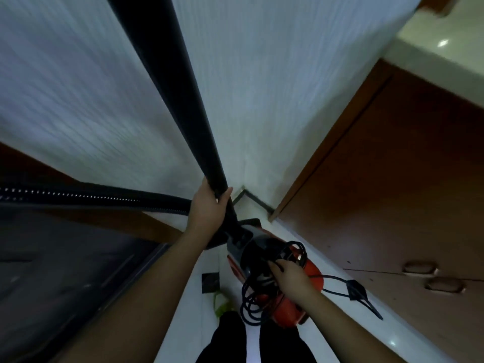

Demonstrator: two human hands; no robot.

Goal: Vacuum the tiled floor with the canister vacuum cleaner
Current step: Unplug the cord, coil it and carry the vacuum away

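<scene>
The left hand (209, 205) is curled round the black wand (180, 100), which rises steeply from the canister vacuum (272, 268) toward the top of the view. The right hand (293, 277) rests on top of the vacuum, fingers curled into the loose black cord (258, 302); whether it grips the cord or a handle beneath is unclear. To set up well, the cord should probably be freed and kept clear before carrying or rolling the vacuum. The vacuum is red-orange with a black top, sitting on the pale tiled floor (285, 231) in a corner. Left of the vacuum, a ribbed black hose (91, 196) runs away. Right of it stands a brown wooden door (392, 179).
</scene>
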